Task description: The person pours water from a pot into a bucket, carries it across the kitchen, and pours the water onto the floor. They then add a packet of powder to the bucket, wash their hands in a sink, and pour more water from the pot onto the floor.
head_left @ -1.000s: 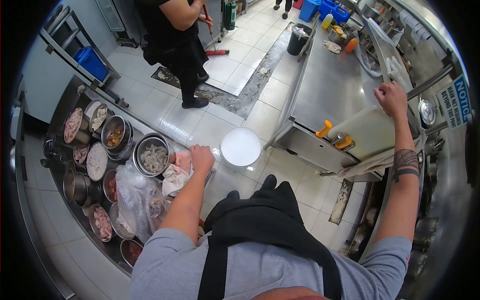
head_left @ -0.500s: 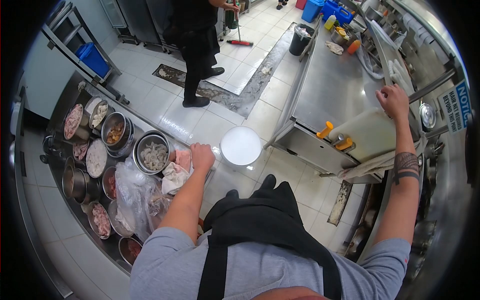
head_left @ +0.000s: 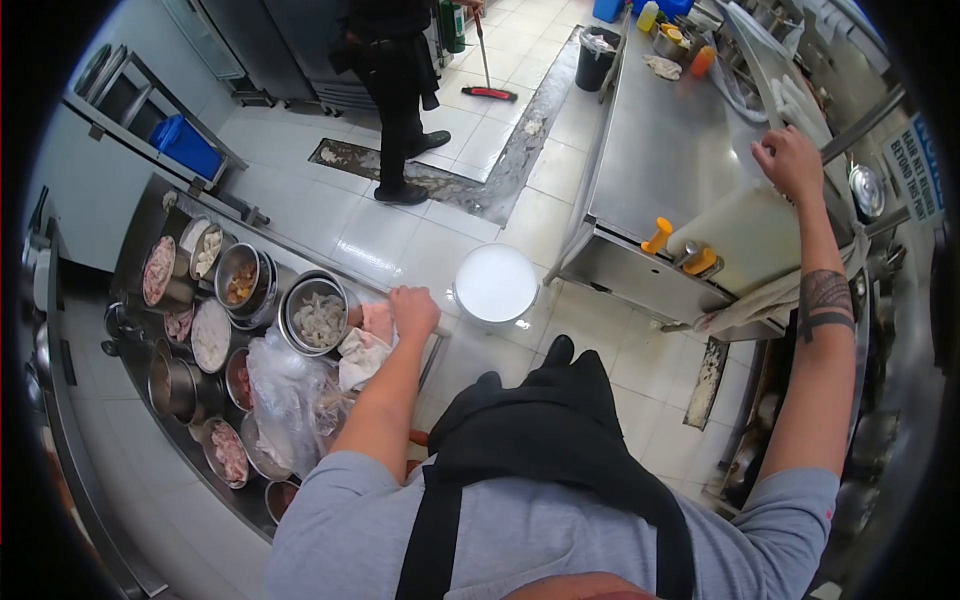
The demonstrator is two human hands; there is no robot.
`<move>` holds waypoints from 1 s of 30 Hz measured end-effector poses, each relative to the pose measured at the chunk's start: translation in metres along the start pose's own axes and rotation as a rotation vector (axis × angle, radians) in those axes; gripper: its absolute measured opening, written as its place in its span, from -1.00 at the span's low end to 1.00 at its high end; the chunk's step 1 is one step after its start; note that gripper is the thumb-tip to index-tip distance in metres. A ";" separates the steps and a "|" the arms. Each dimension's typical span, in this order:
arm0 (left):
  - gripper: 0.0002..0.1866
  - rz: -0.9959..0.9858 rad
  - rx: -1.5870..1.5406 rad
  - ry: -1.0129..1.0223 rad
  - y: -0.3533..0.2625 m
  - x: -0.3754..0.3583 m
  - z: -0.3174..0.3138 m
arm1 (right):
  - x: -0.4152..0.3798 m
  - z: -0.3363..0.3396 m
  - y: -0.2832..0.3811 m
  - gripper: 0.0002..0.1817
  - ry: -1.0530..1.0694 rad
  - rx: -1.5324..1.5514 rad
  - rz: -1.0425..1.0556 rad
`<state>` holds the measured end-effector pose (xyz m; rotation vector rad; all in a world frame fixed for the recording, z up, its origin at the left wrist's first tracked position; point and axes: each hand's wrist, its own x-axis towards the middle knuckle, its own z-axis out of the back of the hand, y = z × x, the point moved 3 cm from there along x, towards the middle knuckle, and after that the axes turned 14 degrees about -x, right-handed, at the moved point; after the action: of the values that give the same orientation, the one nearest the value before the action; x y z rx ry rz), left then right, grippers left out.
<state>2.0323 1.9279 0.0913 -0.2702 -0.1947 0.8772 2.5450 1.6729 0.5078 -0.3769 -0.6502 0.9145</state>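
Observation:
My left hand (head_left: pixel 414 312) rests with curled fingers at the edge of the steel table on the left, beside a pink and white cloth (head_left: pixel 364 357). Whether it grips that edge is hidden. Next to it stands a metal bowl of shrimp (head_left: pixel 318 320), with a clear plastic bag (head_left: pixel 285 390) below. My right hand (head_left: pixel 789 163) is closed at the raised edge of the right counter, near white rolled cloths (head_left: pixel 800 108); what it holds, if anything, cannot be made out. A white cutting board (head_left: pixel 750 240) lies below that hand.
Between the tables a white bucket (head_left: pixel 495 284) stands on the tiled floor. Ahead, a person in black (head_left: pixel 392 100) holds a red broom (head_left: pixel 489 93). Orange-handled tools (head_left: pixel 657 235) hang at the right counter's end. A black bin (head_left: pixel 597 60) stands beyond.
The view has shifted slightly, so the tables and bucket appear displaced. The broom head has moved a little to the right. Both my hands stay near the same places.

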 end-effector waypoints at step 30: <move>-0.82 -0.022 0.049 -0.002 -0.003 0.000 -0.001 | -0.001 0.000 -0.001 -0.66 0.015 -0.030 0.006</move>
<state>2.0350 1.9254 0.0912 -0.2211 -0.1781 0.8589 2.5453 1.6718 0.5086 -0.4123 -0.6494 0.9075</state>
